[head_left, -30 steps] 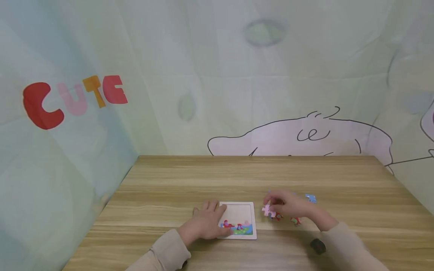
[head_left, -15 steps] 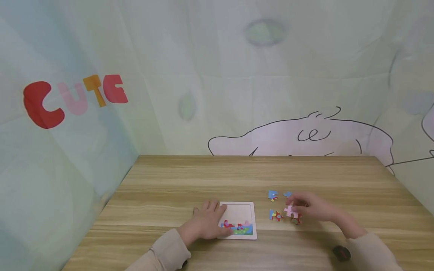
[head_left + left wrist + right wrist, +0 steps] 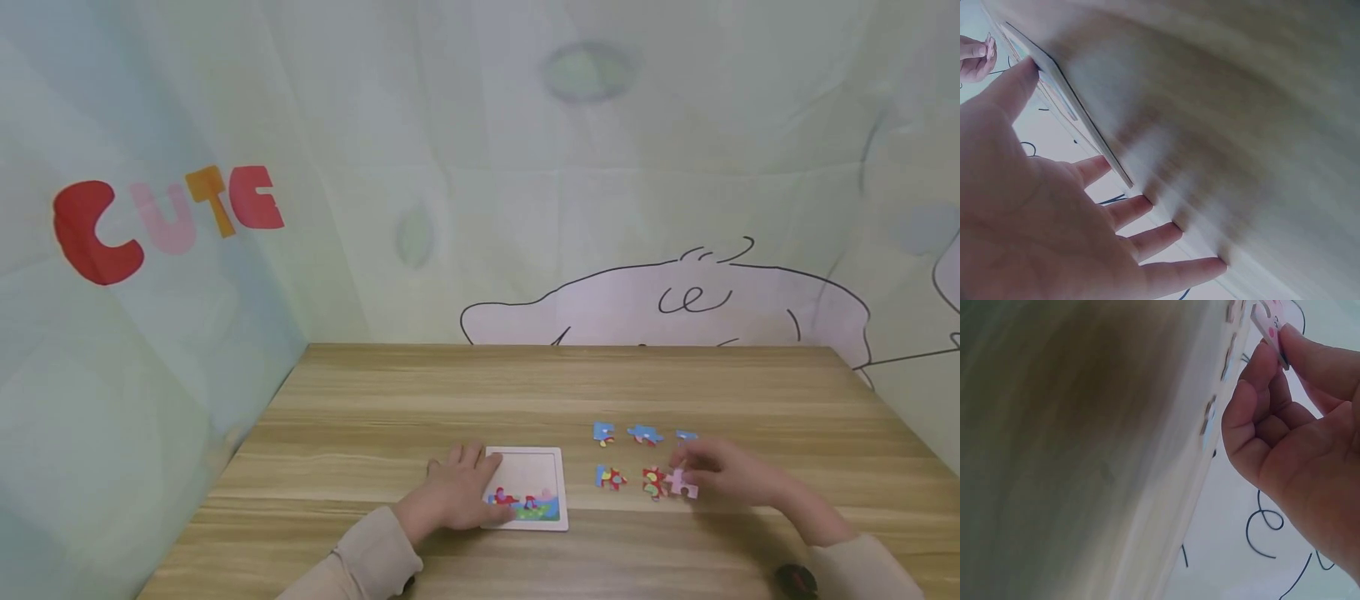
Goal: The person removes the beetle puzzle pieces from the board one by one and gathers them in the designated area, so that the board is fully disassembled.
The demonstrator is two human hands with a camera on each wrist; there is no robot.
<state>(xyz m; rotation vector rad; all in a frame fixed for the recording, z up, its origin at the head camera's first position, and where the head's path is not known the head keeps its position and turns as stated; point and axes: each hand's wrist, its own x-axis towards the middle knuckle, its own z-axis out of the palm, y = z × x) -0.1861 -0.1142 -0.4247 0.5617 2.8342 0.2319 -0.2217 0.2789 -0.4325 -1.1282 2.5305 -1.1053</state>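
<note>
Head view: puzzle tray (image 3: 531, 470) on the table (image 3: 450, 390), near strip filled, remainder bare; left hand (image 3: 457, 493) resting on its left side; right hand (image 3: 726, 472) pinching a pink piece (image 3: 681, 482); five unplaced pieces (image 3: 654, 482) to the tray's right. Left wrist view: fingers outstretched, gripping nothing. Right wrist view: pink piece between thumb and fingers.

the person wears long sleeves of plain, pale beige cloth. the left sleeve (image 3: 318, 579) finishes in a broad cuff (image 3: 381, 546), set off by a seam or fold line. the right sleeve (image 3: 866, 568) matches it in colour, though less of it shows, and leaves the wrist uncovered. next to it sits a small, dark, rounded piece (image 3: 797, 581) with a reddish mark; a black sliver (image 3: 408, 585) peeks out by the left cuff. the left hand (image 3: 457, 496) and right hand (image 3: 727, 472) are bare.
</note>
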